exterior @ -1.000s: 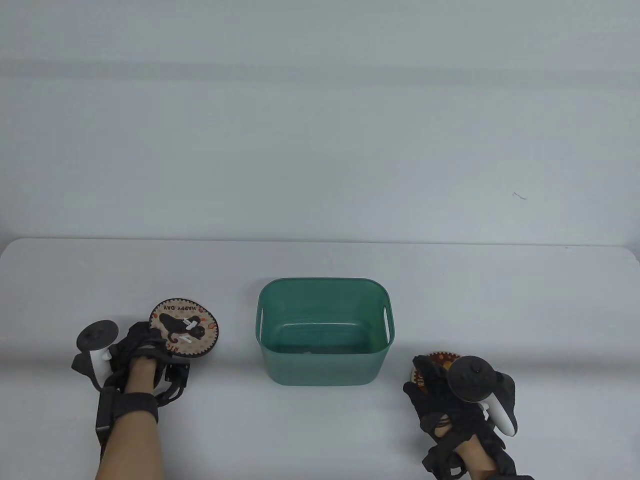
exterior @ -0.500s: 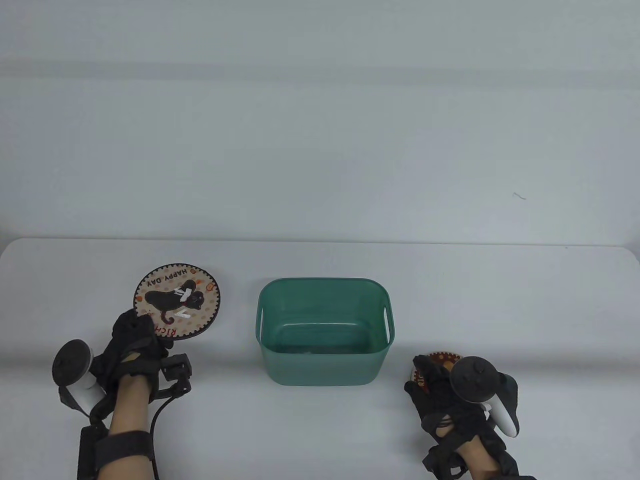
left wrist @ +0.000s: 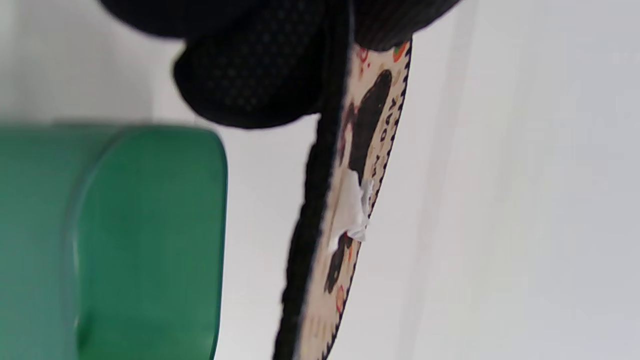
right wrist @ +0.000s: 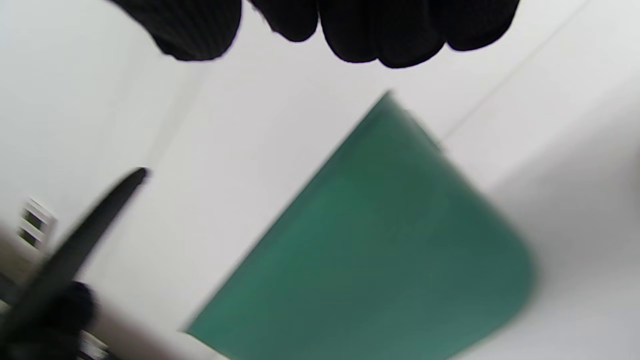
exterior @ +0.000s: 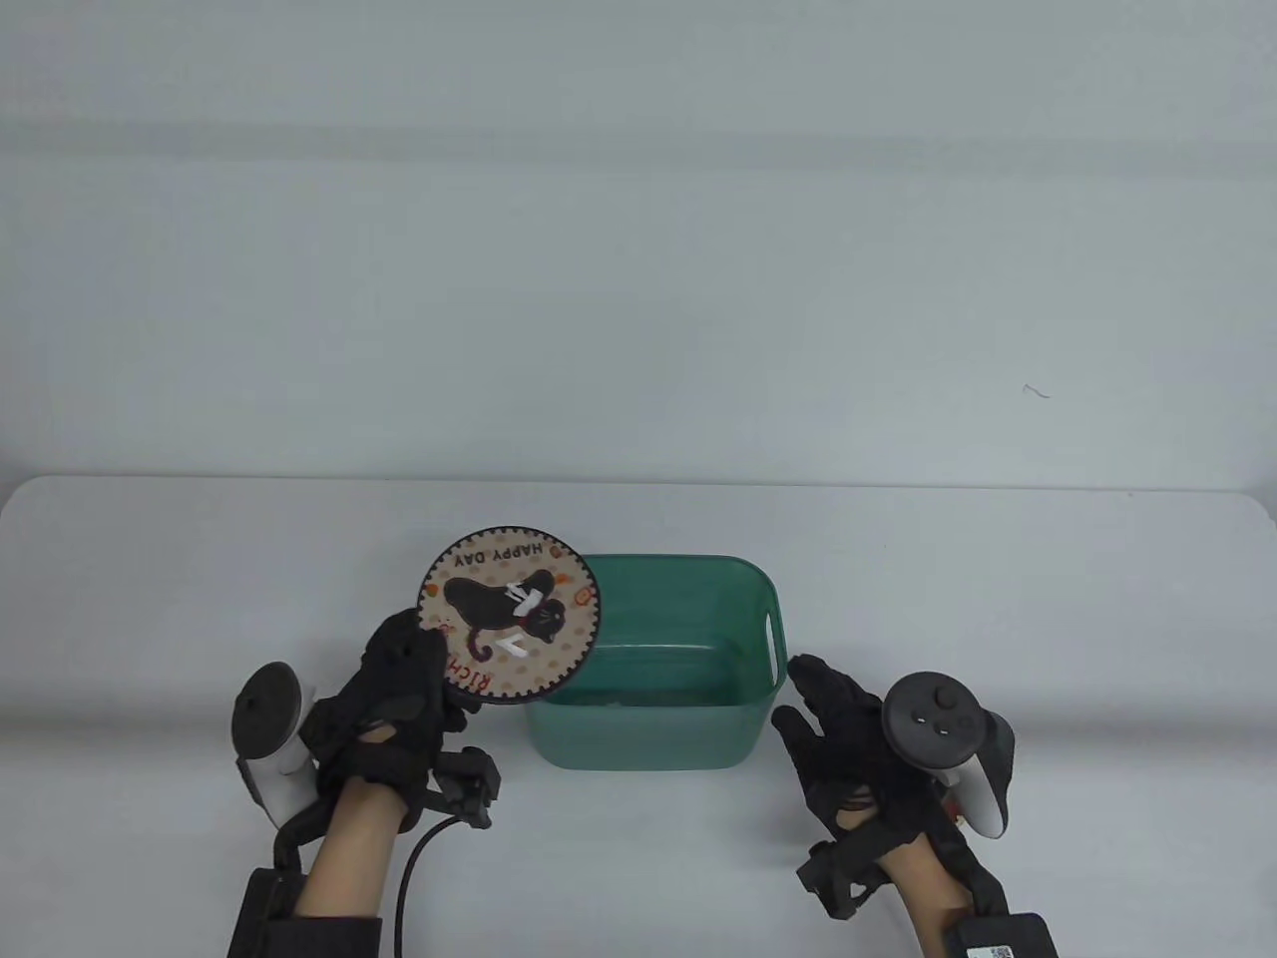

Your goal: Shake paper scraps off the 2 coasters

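A round coaster [exterior: 509, 614] with a black cat print and "HAPPY DAY" lettering is lifted over the left rim of the green bin [exterior: 688, 743]. White paper scraps [exterior: 521, 597] lie on its face. My left hand [exterior: 439, 649] pinches the coaster's near-left edge. In the left wrist view the coaster [left wrist: 350, 200] shows almost edge-on, a scrap [left wrist: 357, 210] still on it, beside the bin [left wrist: 125, 240]. My right hand [exterior: 813, 699] hovers by the bin's right wall, its fingers [right wrist: 375, 30] relaxed and holding nothing. The second coaster is hidden beneath my right hand and tracker.
The white table [exterior: 1097, 619] stretches to either side of the bin and behind it. The bin has a slot handle [exterior: 770, 639] on its right wall. A pale wall rises behind the table's far edge.
My left hand has lifted the cat coaster and carried it right, over the bin's left rim. My right hand has come off the second coaster and moved up-left beside the bin.
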